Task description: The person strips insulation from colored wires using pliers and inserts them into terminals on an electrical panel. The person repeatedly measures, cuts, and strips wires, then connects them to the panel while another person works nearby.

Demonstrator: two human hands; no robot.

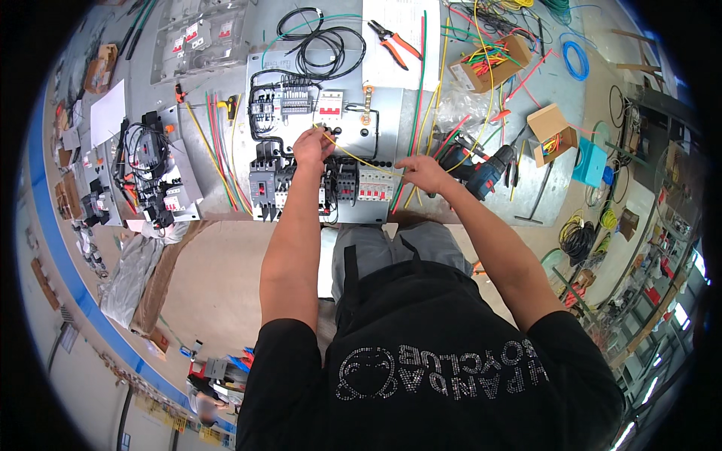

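Note:
A thin yellow wire (357,158) runs slantwise over a light grey mounting plate (387,86) fitted with electrical parts. My left hand (310,148) pinches it near its left end, below a small breaker with a red switch (329,105). Farther right, my right hand (424,174) closes on the wire beside the plate's right edge; its fingertips are partly hidden. Along the plate's near side sit a large grey breaker (263,189), black contactors (347,184) and a row of breakers with red levers (374,185). A terminal block (295,102) and a copper bar (367,105) lie farther back.
Orange-handled pliers (396,46) rest on paper at the back, beside a black cable coil (320,52). To the right are a cordless drill (489,171) and cardboard boxes (519,52) of wires. Another wired plate (183,169) lies left; coloured wires (218,150) flank the middle plate.

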